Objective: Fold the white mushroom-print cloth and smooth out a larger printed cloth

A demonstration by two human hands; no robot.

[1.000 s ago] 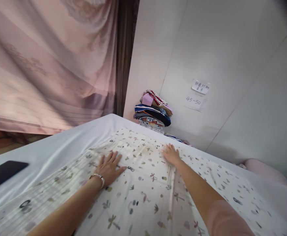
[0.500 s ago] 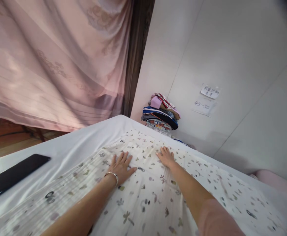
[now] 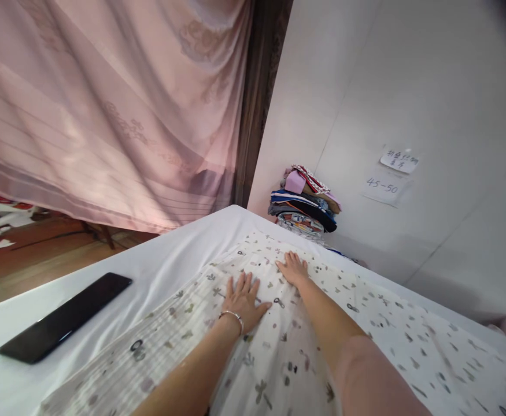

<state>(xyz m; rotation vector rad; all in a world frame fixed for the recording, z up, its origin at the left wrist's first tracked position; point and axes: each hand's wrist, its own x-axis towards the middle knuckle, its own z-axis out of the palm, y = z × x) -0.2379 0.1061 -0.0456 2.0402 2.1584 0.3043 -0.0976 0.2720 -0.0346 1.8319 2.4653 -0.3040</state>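
A white cloth (image 3: 274,341) printed with small grey, green and mauve motifs lies spread over the white-covered table (image 3: 157,254). My left hand (image 3: 243,303), a bracelet at its wrist, rests palm down on the cloth with fingers spread. Farther up and to the right, my right hand (image 3: 294,268) also presses flat on the cloth, fingers apart. Neither hand holds anything. Fine creases run along the cloth's left side, and a fold shows between my two forearms.
A long black flat object (image 3: 66,318) lies on the table at left. Folded clothes (image 3: 305,202) are stacked at the far corner against the white wall (image 3: 409,86), which carries paper notes (image 3: 385,188). A pink curtain (image 3: 126,115) hangs beyond the table.
The view has turned left, so the scene sits farther right. My right hand has come slightly nearer my left on the cloth; both stay flat on it.
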